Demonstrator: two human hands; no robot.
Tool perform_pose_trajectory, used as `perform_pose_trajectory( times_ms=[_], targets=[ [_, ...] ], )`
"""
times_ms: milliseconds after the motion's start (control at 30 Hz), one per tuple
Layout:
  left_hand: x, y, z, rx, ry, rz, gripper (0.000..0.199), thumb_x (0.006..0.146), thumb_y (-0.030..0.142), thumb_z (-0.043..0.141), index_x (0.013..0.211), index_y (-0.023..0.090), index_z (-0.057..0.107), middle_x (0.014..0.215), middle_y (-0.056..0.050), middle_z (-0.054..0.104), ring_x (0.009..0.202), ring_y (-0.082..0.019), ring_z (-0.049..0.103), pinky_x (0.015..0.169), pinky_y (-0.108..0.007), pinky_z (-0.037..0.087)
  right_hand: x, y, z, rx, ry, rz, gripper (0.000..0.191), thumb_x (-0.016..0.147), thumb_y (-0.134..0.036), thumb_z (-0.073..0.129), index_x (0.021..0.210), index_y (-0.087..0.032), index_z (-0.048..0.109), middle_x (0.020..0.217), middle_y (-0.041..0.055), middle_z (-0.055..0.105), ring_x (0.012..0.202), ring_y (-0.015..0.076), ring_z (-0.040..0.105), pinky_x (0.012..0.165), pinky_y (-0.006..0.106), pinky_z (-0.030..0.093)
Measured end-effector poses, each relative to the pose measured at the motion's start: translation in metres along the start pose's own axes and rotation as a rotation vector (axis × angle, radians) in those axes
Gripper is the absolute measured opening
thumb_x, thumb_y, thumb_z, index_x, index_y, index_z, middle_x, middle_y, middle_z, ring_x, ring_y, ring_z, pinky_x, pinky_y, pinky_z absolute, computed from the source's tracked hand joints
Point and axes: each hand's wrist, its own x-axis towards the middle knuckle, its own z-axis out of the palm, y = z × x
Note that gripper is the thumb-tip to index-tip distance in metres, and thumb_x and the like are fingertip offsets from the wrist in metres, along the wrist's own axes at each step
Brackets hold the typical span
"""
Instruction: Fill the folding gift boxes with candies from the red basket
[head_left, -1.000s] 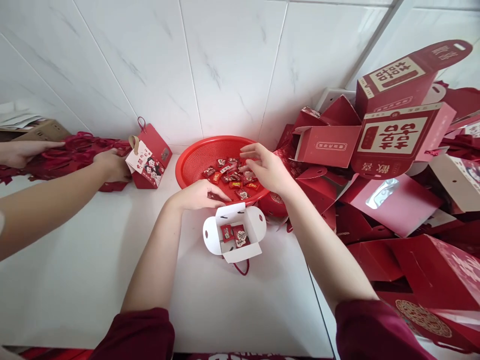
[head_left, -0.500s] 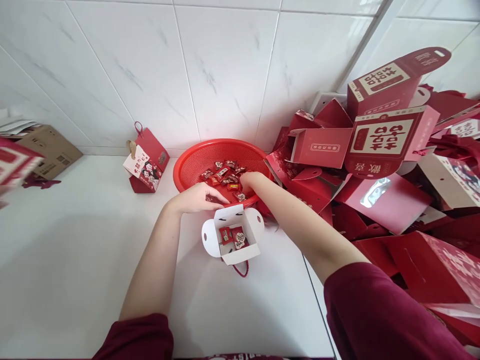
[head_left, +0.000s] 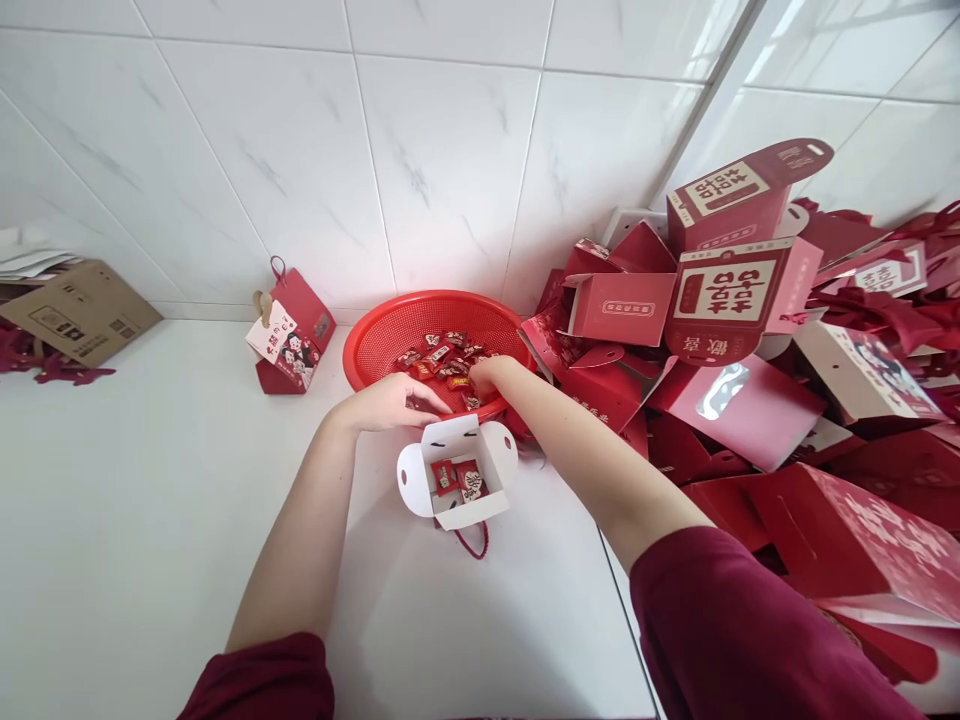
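A red plastic basket [head_left: 367,340] of small wrapped candies [head_left: 442,357] stands against the wall. Over its near left rim rests my left hand [head_left: 397,400], thumb and fingers apart, nothing visible between them. My right hand [head_left: 487,376] reaches into the basket at the right side of the candies; its fingers are turned away and hidden. Just in front of the basket, an open gift box [head_left: 471,515] with a white inside, spread flaps and a dark red cord handle holds a few red candy packets [head_left: 471,482].
A closed red gift box [head_left: 289,345] stands left of the basket. Farther left are a brown cardboard box [head_left: 90,310] and dark red ribbons [head_left: 64,372]. Many folded red gift boxes [head_left: 727,300] are heaped on the right. A tiled wall [head_left: 450,150] bounds the back.
A blurred red-and-white item at the left edge has gone out of view. The view has shifted slightly. Both my hands stay at the basket in nearly the same pose.
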Motion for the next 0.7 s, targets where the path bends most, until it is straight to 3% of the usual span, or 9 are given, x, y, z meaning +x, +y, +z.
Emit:
perform_pose_trajectory(
  times_ms=[67, 167, 300, 367, 433, 567, 700],
  targets=[
    [0.0, 0.0, 0.0, -0.004, -0.009, 0.013, 0.027, 0.081, 0.035, 0.07, 0.106, 0.027, 0.078, 0.11, -0.001, 0.076, 0.101, -0.021, 0.07, 0.09, -0.027, 0.054, -0.008, 0.0, -0.004, 0.054, 0.056, -0.015, 0.023, 0.092, -0.028, 0.068, 0.108, -0.012, 0.067, 0.115, 0.0101, 0.068, 0.105, 0.0234, 0.065, 0.092, 0.044, 0.054],
    [0.0, -0.002, 0.0, -0.001, -0.006, 0.017, 0.028, 0.081, 0.035, 0.071, 0.106, 0.026, 0.078, 0.109, -0.002, 0.076, 0.1, -0.021, 0.07, 0.09, -0.028, 0.054, -0.038, 0.003, -0.013, 0.165, 0.24, -0.084, 0.018, 0.09, -0.019, 0.067, 0.106, -0.01, 0.068, 0.115, 0.0173, 0.068, 0.108, 0.0273, 0.065, 0.092, 0.039, 0.052],
    [0.0, -0.006, 0.002, -0.004, 0.02, 0.041, 0.026, 0.08, 0.032, 0.071, 0.105, 0.026, 0.078, 0.107, -0.003, 0.077, 0.099, -0.022, 0.071, 0.087, -0.028, 0.055, -0.103, 0.011, -0.011, 0.361, 0.471, -0.286, 0.024, 0.102, -0.029, 0.045, 0.117, -0.02, 0.061, 0.114, 0.0052, 0.07, 0.103, 0.0172, 0.066, 0.089, 0.029, 0.051],
    [0.0, -0.008, 0.002, 0.0, 0.023, 0.034, 0.026, 0.08, 0.031, 0.071, 0.104, 0.026, 0.078, 0.105, -0.003, 0.077, 0.096, -0.021, 0.071, 0.084, -0.028, 0.055, -0.133, 0.01, -0.002, 0.708, 0.425, -0.592, 0.022, 0.099, -0.033, 0.051, 0.114, -0.02, 0.061, 0.105, 0.0036, 0.072, 0.093, 0.0168, 0.068, 0.08, 0.029, 0.054],
    [0.0, -0.008, 0.002, 0.014, 0.02, 0.021, 0.027, 0.079, 0.03, 0.071, 0.105, 0.027, 0.078, 0.104, -0.002, 0.077, 0.094, -0.021, 0.071, 0.083, -0.028, 0.055, -0.157, 0.007, 0.01, 0.861, 0.365, -0.684, 0.022, 0.095, -0.032, 0.059, 0.114, -0.022, 0.062, 0.102, 0.0018, 0.072, 0.088, 0.0163, 0.069, 0.073, 0.028, 0.055],
    [-0.001, -0.006, 0.003, 0.035, 0.056, 0.03, 0.023, 0.079, 0.03, 0.071, 0.101, 0.027, 0.078, 0.099, -0.001, 0.077, 0.09, -0.019, 0.071, 0.082, -0.028, 0.055, -0.182, 0.001, 0.039, 0.888, 0.558, -0.519, 0.018, 0.097, -0.031, 0.055, 0.11, -0.025, 0.065, 0.103, 0.001, 0.071, 0.083, 0.0155, 0.066, 0.07, 0.028, 0.053],
    [-0.005, 0.002, 0.011, 0.03, 0.18, 0.048, 0.02, 0.078, 0.028, 0.072, 0.097, 0.024, 0.078, 0.1, -0.003, 0.076, 0.092, -0.02, 0.069, 0.083, -0.029, 0.055, -0.189, 0.006, 0.076, 0.989, 0.729, -0.412, 0.022, 0.099, -0.039, 0.052, 0.106, -0.023, 0.066, 0.104, 0.005, 0.07, 0.089, 0.0193, 0.066, 0.072, 0.03, 0.054]
  ],
)
